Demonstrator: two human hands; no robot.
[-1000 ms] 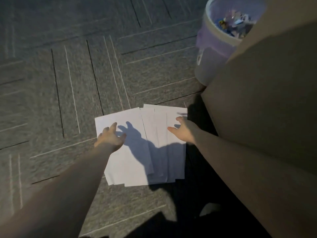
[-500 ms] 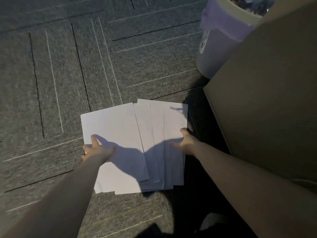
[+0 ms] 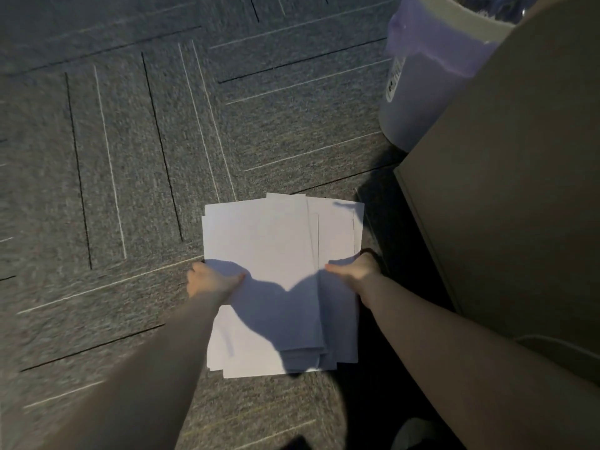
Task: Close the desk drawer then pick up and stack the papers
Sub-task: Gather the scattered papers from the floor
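- White sheets of plain paper (image 3: 279, 254) are lying on the grey carpet tile floor (image 3: 130, 157), bunched into 1 rough overlapping pile just beside the tan cabinet side (image 3: 506, 206), which I take to be the desk.
- My left hand (image 3: 211, 280) is at the pile's left edge, thumb lying on top of the paper and the other fingers curled down at the edge. Whether they're tucked under the sheets I can't tell.
- My right hand (image 3: 354, 271) is at the right edge, thumb stretched across the top sheet, the rest hidden behind the edge. Looks like a pinch on the paper from each side, but I can't confirm the underside.
- No drawer front shows from this angle, so I can't say if it's shut. My guess is I'm on the gather-and-stack step.
- What could go wrong: the edges aren't squared. Sheets stick out at the top, right and bottom, so lifting now could let loose ones slide out and fan back onto the carpet.
- Squeezing inward too hard could buckle the middle, since thin paper has no stiffness.
- Lighting is dim and my arms throw big shadows over the pile, so a stray sheet would be easy to miss.
- Count: 1 pile, at least 4 sheet edges visible, exact number unclear. 2 hands. 1 pale round waste bin (image 3: 418, 102) with a lilac liner, well beyond the pile.
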